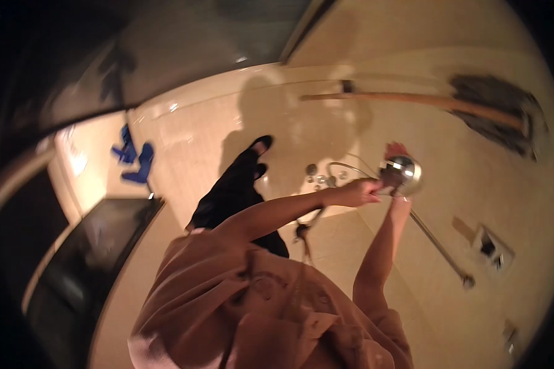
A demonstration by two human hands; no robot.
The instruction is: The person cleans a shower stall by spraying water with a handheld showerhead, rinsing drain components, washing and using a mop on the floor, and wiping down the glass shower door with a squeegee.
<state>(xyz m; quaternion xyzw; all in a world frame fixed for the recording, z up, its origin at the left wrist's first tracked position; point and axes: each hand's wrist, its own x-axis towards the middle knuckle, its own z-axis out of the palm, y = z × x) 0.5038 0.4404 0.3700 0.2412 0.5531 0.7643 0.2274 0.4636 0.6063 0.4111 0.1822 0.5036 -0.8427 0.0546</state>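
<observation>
My left hand (pixel 360 192) is closed around the handle of a shiny round metal object that looks like a shower head (pixel 403 173). Behind its round end, my right hand (pixel 396 150) shows only partly, with its fingers stretched out. The metal end covers the palm, so any contact with it cannot be made out. A thin curved hose (pixel 349 166) shows beyond my left hand.
At the upper right is a long wooden handle (pixel 406 98) with a dark grey head (pixel 501 114). A metal bar (pixel 440 249) and a recessed fitting (pixel 492 249) are at the right. Blue items (pixel 143 163) lie at the left, above a dark glossy surface (pixel 83 277).
</observation>
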